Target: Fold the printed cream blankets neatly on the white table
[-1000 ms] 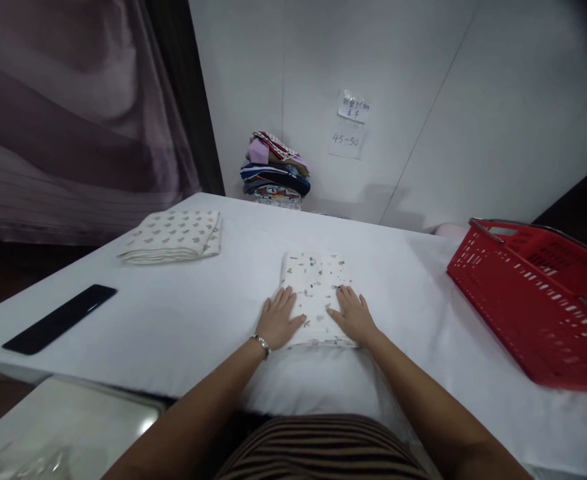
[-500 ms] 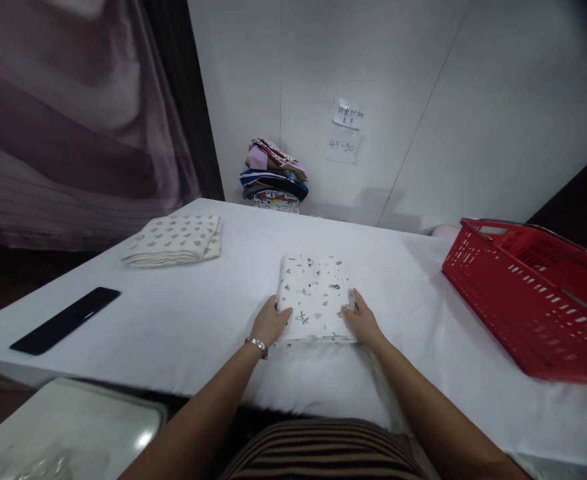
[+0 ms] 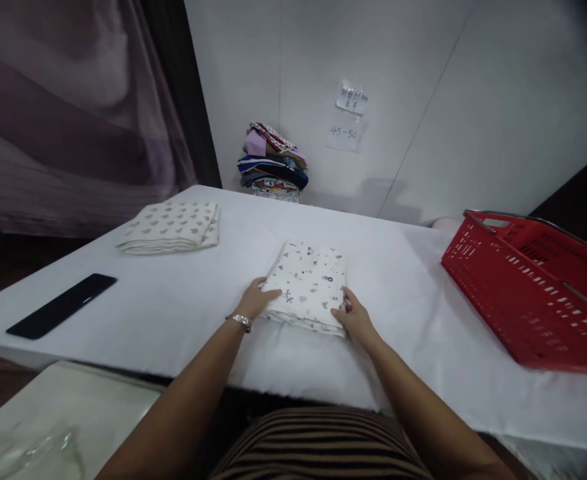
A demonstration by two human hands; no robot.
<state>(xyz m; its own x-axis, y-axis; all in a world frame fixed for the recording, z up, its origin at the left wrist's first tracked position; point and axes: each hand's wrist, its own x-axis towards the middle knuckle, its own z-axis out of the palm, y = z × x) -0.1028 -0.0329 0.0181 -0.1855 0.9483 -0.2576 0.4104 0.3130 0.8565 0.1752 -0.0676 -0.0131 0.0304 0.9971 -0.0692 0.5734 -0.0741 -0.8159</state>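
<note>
At the near middle of the white table [image 3: 183, 320], clasping the folded cloth [image 3: 307, 285] by both side edges with left hand [image 3: 254, 301] and right hand [image 3: 356, 319], seemingly starting a lift, calling for an even, level hold.

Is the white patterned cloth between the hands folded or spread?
Folded: the patterned cloth is a compact rectangle with layered edges showing.

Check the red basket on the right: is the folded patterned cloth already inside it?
No. The folded patterned cloth lies on the white table, gripped at its sides by the left hand and right hand, apart from the red basket.
</note>
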